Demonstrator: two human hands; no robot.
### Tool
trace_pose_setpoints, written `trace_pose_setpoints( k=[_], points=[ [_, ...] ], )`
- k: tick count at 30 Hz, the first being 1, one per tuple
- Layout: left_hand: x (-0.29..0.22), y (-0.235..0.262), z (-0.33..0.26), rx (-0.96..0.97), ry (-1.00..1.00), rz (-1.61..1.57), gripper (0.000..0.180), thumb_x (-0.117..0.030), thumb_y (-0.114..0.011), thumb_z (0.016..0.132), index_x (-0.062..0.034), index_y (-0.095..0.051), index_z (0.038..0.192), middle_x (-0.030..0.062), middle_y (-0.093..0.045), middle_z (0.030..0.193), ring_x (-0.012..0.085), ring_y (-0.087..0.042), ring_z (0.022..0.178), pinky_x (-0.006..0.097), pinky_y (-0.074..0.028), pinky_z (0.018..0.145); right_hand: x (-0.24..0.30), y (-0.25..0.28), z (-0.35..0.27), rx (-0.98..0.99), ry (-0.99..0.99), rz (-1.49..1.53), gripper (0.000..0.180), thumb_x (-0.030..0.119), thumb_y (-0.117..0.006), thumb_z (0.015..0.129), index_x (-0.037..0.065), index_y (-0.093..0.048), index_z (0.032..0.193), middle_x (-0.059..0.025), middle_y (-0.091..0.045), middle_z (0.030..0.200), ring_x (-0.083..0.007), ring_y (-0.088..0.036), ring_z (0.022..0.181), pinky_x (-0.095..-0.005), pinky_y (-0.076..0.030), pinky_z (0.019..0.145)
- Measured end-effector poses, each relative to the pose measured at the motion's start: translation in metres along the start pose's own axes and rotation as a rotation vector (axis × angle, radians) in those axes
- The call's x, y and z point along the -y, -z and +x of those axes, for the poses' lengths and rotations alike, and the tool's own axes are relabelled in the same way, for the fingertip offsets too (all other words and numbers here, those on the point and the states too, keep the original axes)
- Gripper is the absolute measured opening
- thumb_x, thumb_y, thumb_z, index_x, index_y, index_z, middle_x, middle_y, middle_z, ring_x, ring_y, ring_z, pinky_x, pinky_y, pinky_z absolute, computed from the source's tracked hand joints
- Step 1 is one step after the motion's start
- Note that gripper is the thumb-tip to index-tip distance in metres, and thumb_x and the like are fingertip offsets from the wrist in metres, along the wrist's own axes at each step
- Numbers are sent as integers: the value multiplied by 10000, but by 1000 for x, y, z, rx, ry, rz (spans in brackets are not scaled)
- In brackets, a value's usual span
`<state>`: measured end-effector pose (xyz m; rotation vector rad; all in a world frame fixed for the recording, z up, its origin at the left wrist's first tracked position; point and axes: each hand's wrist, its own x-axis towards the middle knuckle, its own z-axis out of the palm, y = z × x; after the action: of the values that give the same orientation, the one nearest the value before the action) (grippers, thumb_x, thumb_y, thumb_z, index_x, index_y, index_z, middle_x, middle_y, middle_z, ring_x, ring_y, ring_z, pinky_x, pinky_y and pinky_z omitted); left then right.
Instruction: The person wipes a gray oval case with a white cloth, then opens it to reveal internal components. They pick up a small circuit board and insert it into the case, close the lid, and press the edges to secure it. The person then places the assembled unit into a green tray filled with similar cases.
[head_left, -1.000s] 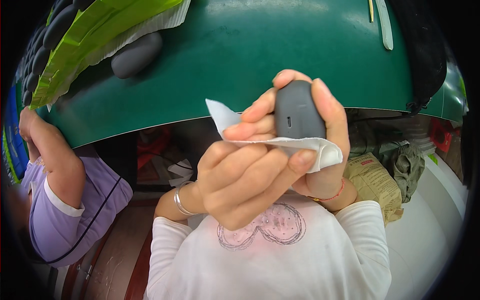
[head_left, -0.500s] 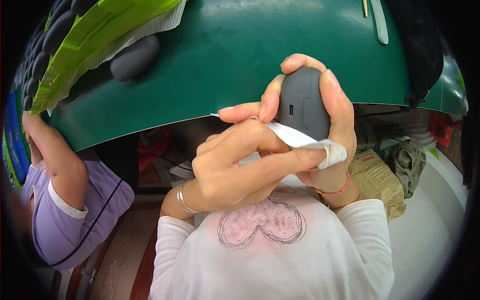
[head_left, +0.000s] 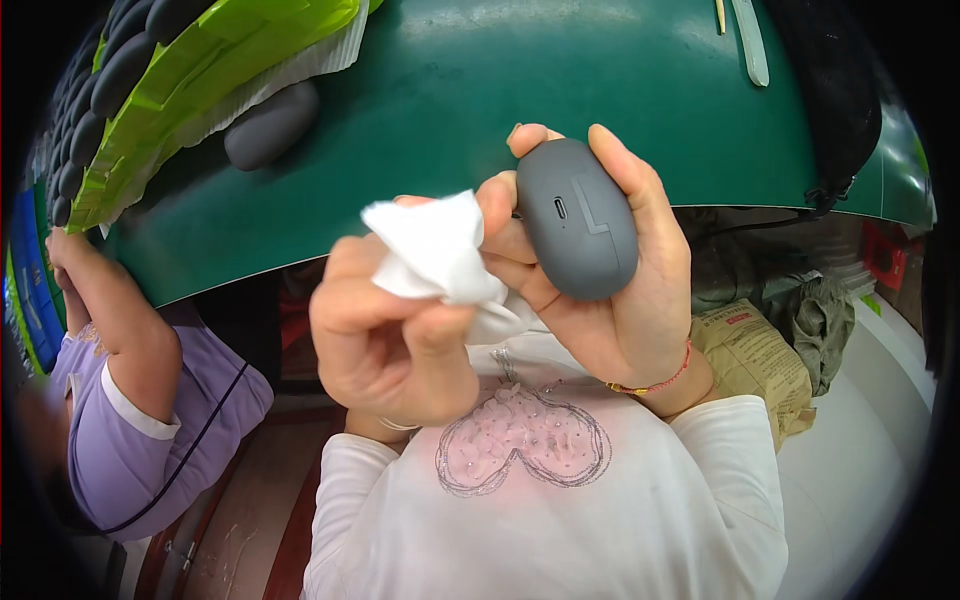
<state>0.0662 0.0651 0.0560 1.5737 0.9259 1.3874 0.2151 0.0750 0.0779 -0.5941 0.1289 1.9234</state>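
My right hand [head_left: 640, 300] holds a smooth grey oval case [head_left: 578, 220] upright in front of my chest, its small port facing me. My left hand [head_left: 385, 345] is closed on a crumpled white tissue [head_left: 432, 250], which sits just left of the case and touches my right fingers. Both hands are raised above the near edge of the green table [head_left: 500, 90].
A second grey oval case [head_left: 270, 125] lies on the table at the left, beside a green sheet [head_left: 190, 85] and a row of dark cases. A person in a purple top [head_left: 130, 420] sits at my left. A brown paper bag [head_left: 750, 350] lies on the floor at the right.
My left hand has pulled the tissue off the case and moved it left. The case has turned so its port side faces me.
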Motion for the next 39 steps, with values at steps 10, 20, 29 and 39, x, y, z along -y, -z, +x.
trace_pose_setpoints(
  k=[10,20,29,39],
  points=[
    [5,-30,10,56,-260,310,279,32,-788,642,-85,-690,876,54,-575,822,193,-564,641,280,-461,530,-15,13,3,36,275,-247,415,384,-350,1013,27,-464,1189,-115,-593,876,-155,-557,762,-263,-461,721],
    [9,-13,4,-92,38,-172,197,-192,-517,1009,-6,-454,993,120,-532,968,186,-610,857,364,-540,757,-9,17,5,95,146,-46,403,414,-374,1005,48,-473,1144,-155,-610,1040,-232,-610,947,-327,-481,841],
    [10,-30,16,-23,-230,351,205,53,-772,710,-43,-668,858,56,-581,683,202,-545,554,331,-529,614,-22,18,4,104,280,-500,406,417,-295,1020,70,-472,1135,-159,-607,1078,-356,-589,1125,-402,-485,936],
    [2,-6,4,-191,-14,-5,258,-283,-536,1001,-56,-429,939,104,-510,974,189,-582,888,336,-513,799,-6,13,8,212,86,24,439,459,-256,1026,81,-452,1135,-256,-538,1229,-430,-469,1288,-511,-404,1088]
  ],
)
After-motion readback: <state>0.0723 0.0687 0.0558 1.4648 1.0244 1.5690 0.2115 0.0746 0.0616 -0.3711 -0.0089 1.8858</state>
